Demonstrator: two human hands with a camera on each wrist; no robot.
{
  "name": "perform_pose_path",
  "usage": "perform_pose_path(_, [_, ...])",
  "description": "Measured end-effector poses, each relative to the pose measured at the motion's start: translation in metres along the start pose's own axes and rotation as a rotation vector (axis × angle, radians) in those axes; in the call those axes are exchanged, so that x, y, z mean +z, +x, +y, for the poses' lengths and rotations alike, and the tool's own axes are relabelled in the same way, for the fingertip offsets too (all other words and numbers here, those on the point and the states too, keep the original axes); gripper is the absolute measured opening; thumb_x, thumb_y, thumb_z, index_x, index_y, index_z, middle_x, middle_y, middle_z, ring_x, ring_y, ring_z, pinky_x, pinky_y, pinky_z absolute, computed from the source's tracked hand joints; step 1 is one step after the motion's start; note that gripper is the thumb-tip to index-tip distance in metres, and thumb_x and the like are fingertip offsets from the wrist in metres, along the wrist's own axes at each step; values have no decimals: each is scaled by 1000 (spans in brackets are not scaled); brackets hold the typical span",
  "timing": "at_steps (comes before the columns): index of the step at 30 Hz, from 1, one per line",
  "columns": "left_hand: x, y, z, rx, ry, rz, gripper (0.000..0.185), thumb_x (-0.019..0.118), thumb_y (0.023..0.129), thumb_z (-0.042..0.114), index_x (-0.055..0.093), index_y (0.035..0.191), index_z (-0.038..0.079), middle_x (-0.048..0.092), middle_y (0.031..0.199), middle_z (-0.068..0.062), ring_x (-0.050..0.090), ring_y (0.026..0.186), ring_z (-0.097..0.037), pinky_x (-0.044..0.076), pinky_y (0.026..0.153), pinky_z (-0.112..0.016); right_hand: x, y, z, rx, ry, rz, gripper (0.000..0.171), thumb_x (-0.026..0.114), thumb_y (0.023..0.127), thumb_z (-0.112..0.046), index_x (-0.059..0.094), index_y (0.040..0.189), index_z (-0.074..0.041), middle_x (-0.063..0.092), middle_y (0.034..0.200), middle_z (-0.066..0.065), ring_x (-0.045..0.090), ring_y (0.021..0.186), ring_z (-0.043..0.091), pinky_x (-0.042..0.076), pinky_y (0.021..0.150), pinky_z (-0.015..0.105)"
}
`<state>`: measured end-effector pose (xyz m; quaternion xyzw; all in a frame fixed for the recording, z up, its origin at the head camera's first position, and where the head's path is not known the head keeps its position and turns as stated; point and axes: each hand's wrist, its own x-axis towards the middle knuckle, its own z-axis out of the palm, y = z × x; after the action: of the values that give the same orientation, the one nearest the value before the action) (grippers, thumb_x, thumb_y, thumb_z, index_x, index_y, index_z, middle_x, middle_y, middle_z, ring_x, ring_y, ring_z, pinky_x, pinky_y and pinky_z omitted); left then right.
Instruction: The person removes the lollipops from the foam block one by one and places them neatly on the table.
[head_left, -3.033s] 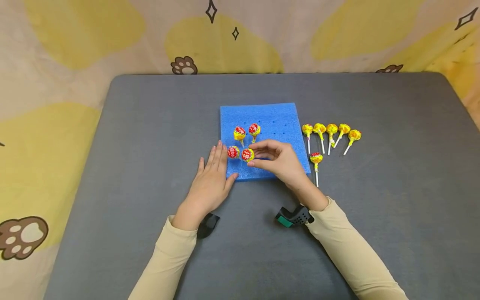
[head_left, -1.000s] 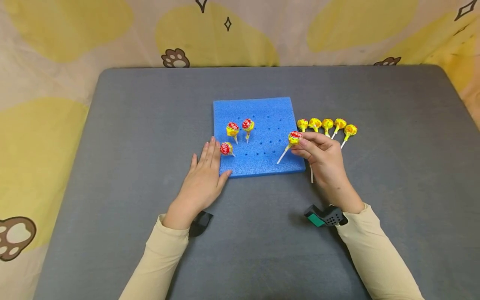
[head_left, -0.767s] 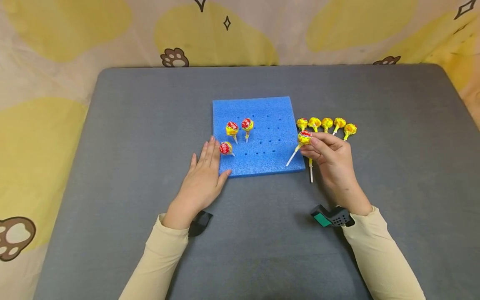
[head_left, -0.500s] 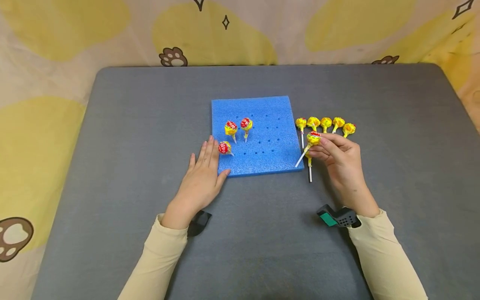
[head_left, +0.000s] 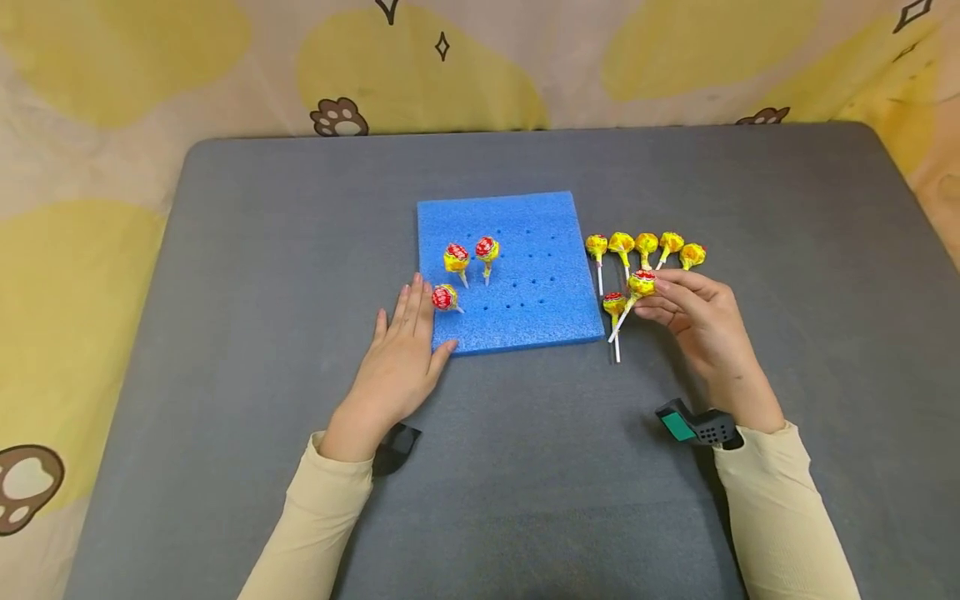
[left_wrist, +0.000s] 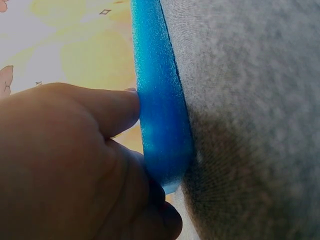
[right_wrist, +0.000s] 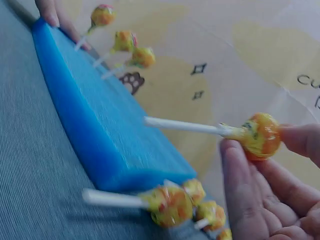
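Observation:
A blue foam block [head_left: 517,275] with rows of small holes lies on the grey table [head_left: 675,175]. Three lollipops [head_left: 457,257] stand in its left part. My left hand [head_left: 401,354] lies flat against the block's left front corner, fingers straight; the left wrist view shows a finger pressing the foam edge [left_wrist: 160,125]. My right hand [head_left: 686,304] pinches a yellow-wrapped lollipop [head_left: 641,284] by its head, stick pointing down-left, just right of the block. The right wrist view shows that held lollipop [right_wrist: 259,135] between thumb and fingers.
A row of several lollipops [head_left: 645,247] lies on the table right of the block, and one more loose lollipop [head_left: 615,307] lies below them beside my right hand. A patterned cloth [head_left: 112,100] surrounds the table.
My right hand pulled a lollipop out of the block's lower left part and carried it rightward, off the foam, toward the loose ones. The left hand stayed against the block.

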<state>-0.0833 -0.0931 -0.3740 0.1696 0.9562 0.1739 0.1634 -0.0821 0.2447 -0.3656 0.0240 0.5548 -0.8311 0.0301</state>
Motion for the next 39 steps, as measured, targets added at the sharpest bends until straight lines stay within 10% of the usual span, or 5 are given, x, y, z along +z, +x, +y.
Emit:
perform_pose_path(17, [1, -1, -2, -1, 4, -4, 77, 44, 99, 37, 0, 150, 0, -8, 157, -14, -7, 143, -28, 2, 111, -54, -30, 4, 4, 210, 288, -98, 26, 42, 98, 1, 67, 104, 7, 69, 97, 15, 67, 88, 25, 52, 83, 31])
perform_pose_path(39, [1, 1, -2, -1, 1, 2, 77, 45, 99, 36, 0, 150, -1, -7, 157, -15, -7, 143, -28, 2, 111, -55, -30, 5, 5, 246, -341, 41, 16, 69, 83, 1, 76, 91, -11, 72, 87, -1, 66, 75, 8, 54, 70, 21])
